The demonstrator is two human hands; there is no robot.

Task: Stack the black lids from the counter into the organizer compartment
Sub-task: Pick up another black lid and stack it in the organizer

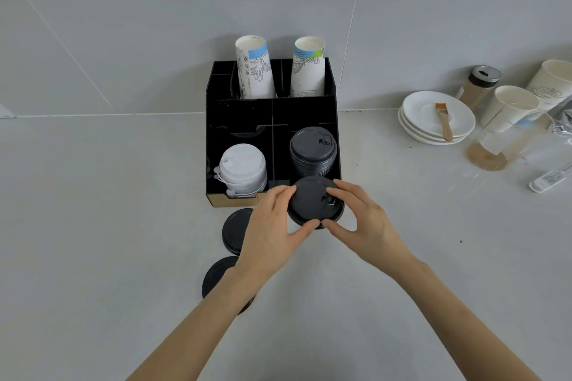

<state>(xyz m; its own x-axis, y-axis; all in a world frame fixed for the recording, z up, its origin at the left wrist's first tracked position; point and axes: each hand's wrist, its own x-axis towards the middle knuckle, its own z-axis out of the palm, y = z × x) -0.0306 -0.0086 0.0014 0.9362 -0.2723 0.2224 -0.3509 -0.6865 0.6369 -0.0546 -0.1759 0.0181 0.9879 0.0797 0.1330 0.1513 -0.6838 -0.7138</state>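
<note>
**Two hands carry a black lid toward its stack**

Head view: A person holds a black lid (312,202) between both hands, just in front of the organizer (241,111) that stands on the grey desk (93,195). The left hand (272,232) is clamped on the lid's left rim, thumb underneath at the near edge and fingers over the far edge; the right hand (362,219) pinches the right rim the same way. The lid hangs right at the organizer's front lip, before the front right compartment, where a stack of black lids (312,153) already sits. White lids (243,168) fill the compartment to the left, and two paper cups (253,68) stand in the back row.

To do this step well, the lid likely needs to stay level and dome-up, matching the stack, and be centred over the stack before the fingers let go, so that it nests rather than tilts against the divider. Two more lids on the desk (236,230) lie beneath the left forearm, partly hidden, and appear left to do.
</note>
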